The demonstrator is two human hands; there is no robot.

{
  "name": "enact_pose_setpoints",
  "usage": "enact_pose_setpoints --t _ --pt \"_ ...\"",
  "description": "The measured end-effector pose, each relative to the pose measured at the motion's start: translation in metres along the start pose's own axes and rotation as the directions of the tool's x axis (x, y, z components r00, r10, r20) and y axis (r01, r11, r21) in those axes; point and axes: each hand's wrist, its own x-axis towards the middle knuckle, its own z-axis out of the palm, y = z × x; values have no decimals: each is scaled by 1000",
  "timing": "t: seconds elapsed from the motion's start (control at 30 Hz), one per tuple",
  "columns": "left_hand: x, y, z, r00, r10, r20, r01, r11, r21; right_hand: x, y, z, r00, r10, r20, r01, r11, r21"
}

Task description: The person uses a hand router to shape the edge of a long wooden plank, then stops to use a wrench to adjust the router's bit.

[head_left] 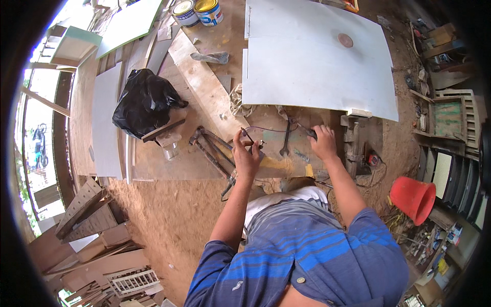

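Observation:
My left hand [246, 157] is closed in a pinch on a small dark metal part above the workbench [197, 171]. A thin dark cable [268, 128] curves rightward from near its fingertips. On the right, my right hand [324, 143] wraps round the dark handle of what looks like a screwdriver [309, 131], its shaft pointing up and left. Between the hands lies a dark wrench [285, 147]. Left of my left hand rests a rusty metal tube frame [208, 153], its lower end at the bench's near edge.
A large white board [317, 61] covers the bench's far right. A black plastic bag [146, 105], a wooden plank [202, 77] and two paint cans [197, 13] lie to the left and back. A red bucket [413, 199] is at the right; wood scraps [97, 245] pile lower left.

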Motion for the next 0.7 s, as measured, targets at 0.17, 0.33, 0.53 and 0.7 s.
enact_pose_setpoints --t 0.17,0.33,0.53,0.7 --pt "13 7 -5 981 -192 33 192 981 -12 -6 17 -31 905 69 419 -133 983 125" --pt "28 3 -7 954 -261 146 254 965 69 -6 15 -5 986 156 66 -156 988 3" --pt "29 -30 -6 952 -256 167 277 954 -115 30 -94 14 835 294 465 -367 927 72" --pt "24 -25 -2 960 -161 231 177 983 -54 25 -73 50 789 359 499 -456 886 84"
